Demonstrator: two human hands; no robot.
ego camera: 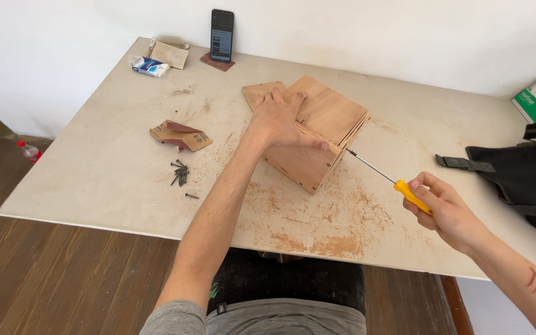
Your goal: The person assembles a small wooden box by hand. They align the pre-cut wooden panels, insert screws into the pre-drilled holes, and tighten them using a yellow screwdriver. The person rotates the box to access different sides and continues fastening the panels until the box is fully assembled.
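Pale counter [94,167] dusted with sawdust near its front edge. Plywood box [317,133] sits mid-counter, tilted on a corner. Left hand [277,121] lies flat, fingers spread, pressing the box top. Right hand [445,208] clenched round yellow screwdriver [392,180], tip at the box's right edge. Black screws [180,175] lie loose, left of box. Risk: tip could slip off and skid toward the left thumb; box may rock under push.

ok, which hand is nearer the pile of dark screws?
Left. The left hand rests flat on the wooden box, just right of the screws. The right hand holds the yellow-handled screwdriver at the box's far side, farther away.
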